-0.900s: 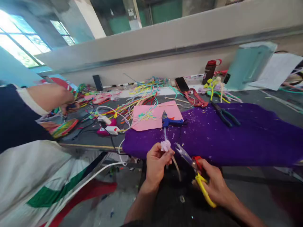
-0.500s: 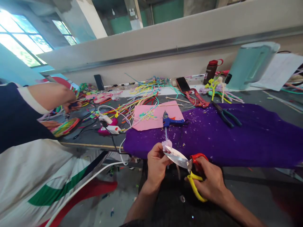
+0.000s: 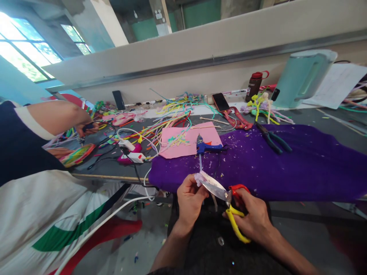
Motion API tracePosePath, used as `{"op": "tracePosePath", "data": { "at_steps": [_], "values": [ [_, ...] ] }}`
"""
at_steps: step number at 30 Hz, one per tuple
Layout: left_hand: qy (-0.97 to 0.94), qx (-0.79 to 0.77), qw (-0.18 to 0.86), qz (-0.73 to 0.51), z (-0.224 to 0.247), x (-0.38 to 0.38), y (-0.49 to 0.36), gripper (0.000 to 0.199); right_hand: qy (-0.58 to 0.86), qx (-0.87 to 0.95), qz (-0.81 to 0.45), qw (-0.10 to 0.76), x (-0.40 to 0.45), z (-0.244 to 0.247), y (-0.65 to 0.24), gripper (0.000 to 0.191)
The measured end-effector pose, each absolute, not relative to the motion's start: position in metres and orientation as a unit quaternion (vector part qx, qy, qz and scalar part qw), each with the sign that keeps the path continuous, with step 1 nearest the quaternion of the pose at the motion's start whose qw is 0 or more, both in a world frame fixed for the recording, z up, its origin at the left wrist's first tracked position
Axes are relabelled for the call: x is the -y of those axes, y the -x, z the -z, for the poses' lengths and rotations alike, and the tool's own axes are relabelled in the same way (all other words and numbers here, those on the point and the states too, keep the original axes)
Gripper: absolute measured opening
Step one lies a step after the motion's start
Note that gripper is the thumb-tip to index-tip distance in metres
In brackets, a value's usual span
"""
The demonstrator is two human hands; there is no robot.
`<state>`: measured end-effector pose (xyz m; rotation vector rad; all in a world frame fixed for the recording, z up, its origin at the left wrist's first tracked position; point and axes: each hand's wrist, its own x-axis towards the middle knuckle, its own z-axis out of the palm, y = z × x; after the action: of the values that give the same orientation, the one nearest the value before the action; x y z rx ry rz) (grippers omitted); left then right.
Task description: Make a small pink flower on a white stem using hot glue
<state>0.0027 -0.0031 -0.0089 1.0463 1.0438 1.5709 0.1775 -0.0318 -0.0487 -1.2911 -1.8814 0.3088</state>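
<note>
Between the fingertips of my left hand (image 3: 189, 202) is a small fluffy pale-lilac piece (image 3: 198, 178); its exact kind is hard to make out. My right hand (image 3: 255, 217) grips scissors (image 3: 215, 190) by one red and one yellow handle. The blades are parted and their tips lie against the lilac piece. Just beyond my hands, a blue hot glue gun (image 3: 206, 148) with a glue stick protruding from its back rests on a pink sheet (image 3: 169, 147). Under them spreads a purple cloth (image 3: 275, 168) dotted with small clippings.
Pliers (image 3: 273, 139) lie on the cloth's far side. Behind stand a teal pitcher (image 3: 301, 82), a brown bottle (image 3: 254, 87) and a phone (image 3: 220, 102). Coloured fuzzy stems (image 3: 169, 122) and a power strip (image 3: 136, 156) lie leftward. A co-worker's hand (image 3: 86, 128) works at far left.
The lilac piece has shifted slightly left and turned in my left fingers. The scissor blades have also shifted a little and look wider apart at the tips.
</note>
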Motion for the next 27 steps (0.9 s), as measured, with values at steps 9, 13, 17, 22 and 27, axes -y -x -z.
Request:
{"op": "tracePosePath", "data": {
  "at_steps": [9, 13, 17, 22, 27],
  "values": [
    [-0.433, -0.445, 0.458, -0.636, 0.0021, 0.0046, -0.0043, 0.018, 0.488, 0.759, -0.144, 0.406, 0.0333, 0.0449, -0.1777, 0.035],
    [-0.430, -0.444, 0.464, -0.635, 0.0033, 0.0037, -0.0030, 0.018, 0.495, 0.753, -0.142, 0.410, 0.0334, 0.0461, -0.1778, 0.037],
    [-0.424, -0.429, 0.477, -0.639, 0.0039, 0.0045, -0.0022, 0.018, 0.494, 0.744, -0.180, 0.413, 0.0341, 0.0472, -0.1800, 0.034],
    [-0.411, -0.433, 0.480, -0.642, 0.0012, 0.0063, -0.0032, 0.019, 0.491, 0.747, -0.151, 0.421, 0.0354, 0.0488, -0.1821, 0.035],
    [-0.425, -0.453, 0.443, -0.647, 0.0035, 0.0059, -0.0020, 0.024, 0.486, 0.762, -0.091, 0.418, 0.0360, 0.0475, -0.1799, 0.035]
  ]
}}
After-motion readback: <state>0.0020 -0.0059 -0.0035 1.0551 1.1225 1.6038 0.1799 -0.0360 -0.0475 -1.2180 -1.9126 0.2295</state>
